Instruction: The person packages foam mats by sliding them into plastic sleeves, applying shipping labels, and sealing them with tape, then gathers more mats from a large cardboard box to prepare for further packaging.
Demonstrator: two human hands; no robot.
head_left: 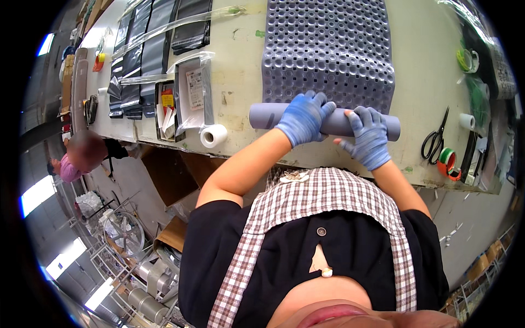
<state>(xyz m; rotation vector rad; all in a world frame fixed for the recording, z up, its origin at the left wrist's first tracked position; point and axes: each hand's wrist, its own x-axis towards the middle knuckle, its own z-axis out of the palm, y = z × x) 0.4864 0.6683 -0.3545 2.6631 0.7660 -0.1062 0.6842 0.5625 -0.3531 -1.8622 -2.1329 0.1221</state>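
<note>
A grey rubber mat studded with round bumps and small holes [328,49] lies flat across the pale worktable [240,76], its near end wound into a tight grey roll [336,121] close to the table's front edge. The left hand [304,116] in a blue glove is closed over the roll's left part. The right hand [369,136], also gloved in blue, rests on its right part with fingers curled over it, while black-handled scissors [436,139] lie well apart on the right.

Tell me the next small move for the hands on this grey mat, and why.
Probably roll the grey mat one more turn away: left hand and right hand grip the rolled end, and most of the mat lies flat on the table.
</note>
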